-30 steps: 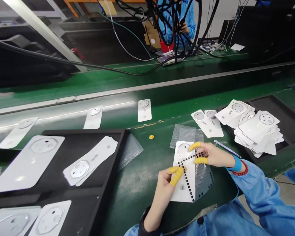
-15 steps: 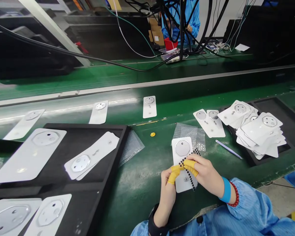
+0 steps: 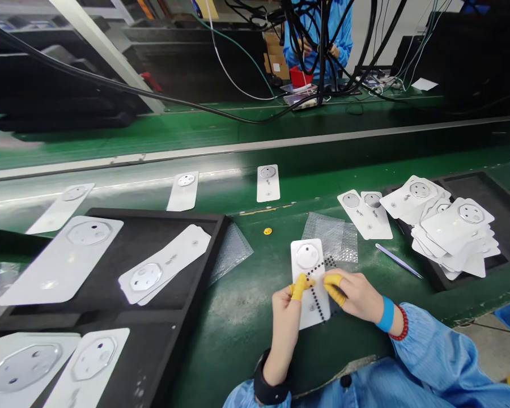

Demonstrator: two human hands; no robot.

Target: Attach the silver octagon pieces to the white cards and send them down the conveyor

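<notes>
A white rounded panel (image 3: 302, 315) with a round silver-edged dial lies on the green bench before me. Above it my left hand (image 3: 287, 314), with yellow finger cots, pinches a clear strip of black dots (image 3: 318, 305). The strip hangs across the panel and bends toward its upper right. Just right of the panel is my right hand (image 3: 359, 296), also in yellow finger cots. Its thumb and fingertips are pressed together, apart from the left hand; anything between them is too small to see. Bubble wrap (image 3: 329, 232) lies behind the panel.
Purple tweezers (image 3: 397, 260) lie right of my hands. Beyond them, many white panels pile on a black tray (image 3: 478, 187). Another black tray (image 3: 204, 266) with panels stands left. A small yellow piece (image 3: 267, 231) and loose panels (image 3: 268, 190) lie farther back. Cables hang before a person in blue (image 3: 342, 34).
My hands have drawn apart; the right fingertips have left the strip, which stays in my left hand. The panel sits slightly farther left and tilts differently. The whole view has shifted a little.
</notes>
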